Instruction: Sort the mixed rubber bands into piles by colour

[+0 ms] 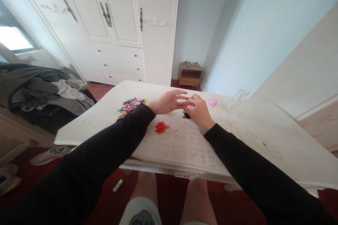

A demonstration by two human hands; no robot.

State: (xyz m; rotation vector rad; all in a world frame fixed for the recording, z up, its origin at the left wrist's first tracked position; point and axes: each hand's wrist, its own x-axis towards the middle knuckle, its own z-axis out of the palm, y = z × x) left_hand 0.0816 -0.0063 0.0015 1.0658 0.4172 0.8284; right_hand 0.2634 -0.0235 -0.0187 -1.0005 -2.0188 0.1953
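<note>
My left hand (pixel 170 101) and my right hand (pixel 198 109) meet over the middle of the white table (pixel 185 144). Their fingertips pinch together; on the left, the upper fingers stretch out. A bit of pink (pixel 189 105) shows between the fingers, but whether it is held or lies behind them I cannot tell. Under my right hand is a small black pile (pixel 186 115) of what look like rubber bands. Nearer to me lies a red pile (pixel 161 127) of similar bands. Beyond my left forearm spreads a mixed multicoloured heap (pixel 130 106), partly hidden by the sleeve.
A pink ruffled item (pixel 213 102) and a clear glass (pixel 238 99) lying tilted are on the table's far right part. Dark clothes (pixel 39 91) are heaped at the left. A white wardrobe (pixel 116 14) and a small wooden stand (pixel 190 74) are behind. A white tube (pixel 117 185) lies on the floor.
</note>
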